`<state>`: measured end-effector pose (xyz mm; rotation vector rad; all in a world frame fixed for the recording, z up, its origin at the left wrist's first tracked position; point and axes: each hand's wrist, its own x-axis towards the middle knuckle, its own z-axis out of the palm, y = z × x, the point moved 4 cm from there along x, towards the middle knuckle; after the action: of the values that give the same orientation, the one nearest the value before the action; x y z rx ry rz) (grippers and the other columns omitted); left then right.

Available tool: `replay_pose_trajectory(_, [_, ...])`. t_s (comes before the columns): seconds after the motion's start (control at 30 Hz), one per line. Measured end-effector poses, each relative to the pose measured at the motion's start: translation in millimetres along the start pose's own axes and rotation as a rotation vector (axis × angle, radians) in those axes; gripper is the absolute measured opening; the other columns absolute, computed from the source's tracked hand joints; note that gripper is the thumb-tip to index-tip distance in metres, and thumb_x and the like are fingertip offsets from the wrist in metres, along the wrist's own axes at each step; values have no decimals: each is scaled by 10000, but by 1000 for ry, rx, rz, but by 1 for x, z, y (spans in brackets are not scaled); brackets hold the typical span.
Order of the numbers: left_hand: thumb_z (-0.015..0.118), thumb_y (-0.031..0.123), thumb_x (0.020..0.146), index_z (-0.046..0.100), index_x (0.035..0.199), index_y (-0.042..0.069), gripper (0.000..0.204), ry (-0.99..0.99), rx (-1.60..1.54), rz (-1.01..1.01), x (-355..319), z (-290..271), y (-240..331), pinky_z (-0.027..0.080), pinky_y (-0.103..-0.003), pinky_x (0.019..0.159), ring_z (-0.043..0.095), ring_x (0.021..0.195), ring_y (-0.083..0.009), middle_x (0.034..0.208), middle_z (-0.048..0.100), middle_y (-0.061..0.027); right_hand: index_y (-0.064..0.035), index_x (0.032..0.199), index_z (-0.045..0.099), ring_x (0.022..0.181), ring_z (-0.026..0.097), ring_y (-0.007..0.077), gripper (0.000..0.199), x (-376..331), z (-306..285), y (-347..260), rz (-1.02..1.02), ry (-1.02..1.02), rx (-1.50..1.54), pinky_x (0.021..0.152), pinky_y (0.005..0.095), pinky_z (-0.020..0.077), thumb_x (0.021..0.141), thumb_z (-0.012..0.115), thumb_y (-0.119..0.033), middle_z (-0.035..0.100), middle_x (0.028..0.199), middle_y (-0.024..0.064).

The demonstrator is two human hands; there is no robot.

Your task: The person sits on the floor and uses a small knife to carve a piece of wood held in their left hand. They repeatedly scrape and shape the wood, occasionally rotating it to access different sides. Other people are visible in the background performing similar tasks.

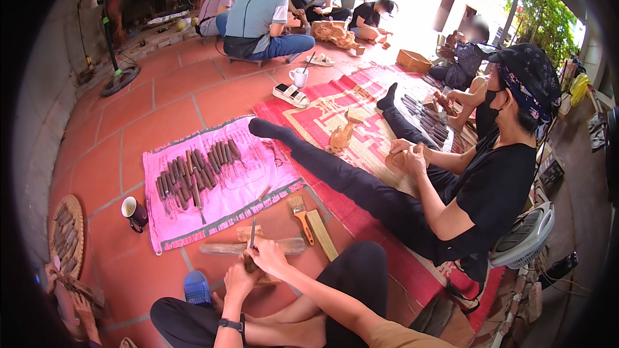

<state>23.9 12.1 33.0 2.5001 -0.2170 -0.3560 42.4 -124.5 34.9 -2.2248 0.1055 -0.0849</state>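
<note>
Over my folded legs, my two hands are together. My right hand is closed on a carving tool, whose thin metal blade points up and away from me. My left hand, with a dark watch on its wrist, is closed round a small brown wooden piece, partly hidden by the fingers. Just beyond them, a long wooden board lies on the tiles with a smaller wood block against it. To the right are a paintbrush with an orange handle and a narrow wooden strip.
Many dark-handled carving tools cover a pink cloth. Left of it stand a dark mug and a woven basket. A blue slipper lies near my knee. At right, a person sits, legs stretched over a red mat.
</note>
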Motion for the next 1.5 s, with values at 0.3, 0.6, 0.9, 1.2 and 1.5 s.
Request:
replay_pose_trajectory(0.3, [758, 427, 743, 607, 1147, 68, 560, 30, 32, -33, -3, -5, 7, 516, -531, 838, 657, 961, -443, 986, 697, -246, -56, 912, 668, 788, 671, 394, 131, 3, -3, 6, 6, 41, 118, 685, 477, 515, 868, 646, -177, 686, 820, 189])
replay_pose_trajectory(0.6, [782, 429, 730, 570, 1160, 31, 622, 12, 45, -2, -3, -2, 7, 527, -531, 794, 661, 939, -443, 983, 694, -251, -70, 955, 673, 811, 670, 407, 154, 4, -3, 6, -28, 75, 59, 699, 502, 514, 864, 665, -195, 690, 833, 199])
replay_pose_trajectory(0.9, [788, 478, 721, 565, 1192, 33, 685, 11, 68, -9, -3, -4, 9, 526, -527, 803, 663, 951, -435, 984, 696, -246, -76, 973, 667, 823, 671, 401, 174, 1, -1, 11, -23, 9, 58, 715, 486, 520, 882, 645, -222, 694, 837, 181])
replay_pose_trajectory(1.2, [789, 522, 709, 578, 1198, 31, 725, 8, 34, 7, -1, -2, 2, 526, -517, 828, 666, 960, -429, 991, 700, -240, -80, 970, 666, 798, 680, 362, 161, -11, 0, 5, -27, -73, 92, 692, 459, 512, 863, 677, -200, 694, 830, 163])
replay_pose_trajectory(1.5, [769, 587, 708, 520, 1319, -43, 912, -44, 45, 25, 1, -2, 1, 527, -497, 844, 672, 970, -420, 1002, 698, -253, -55, 957, 687, 733, 679, 321, 177, -8, 5, 12, -49, -82, 161, 669, 418, 512, 847, 692, -194, 695, 793, 152])
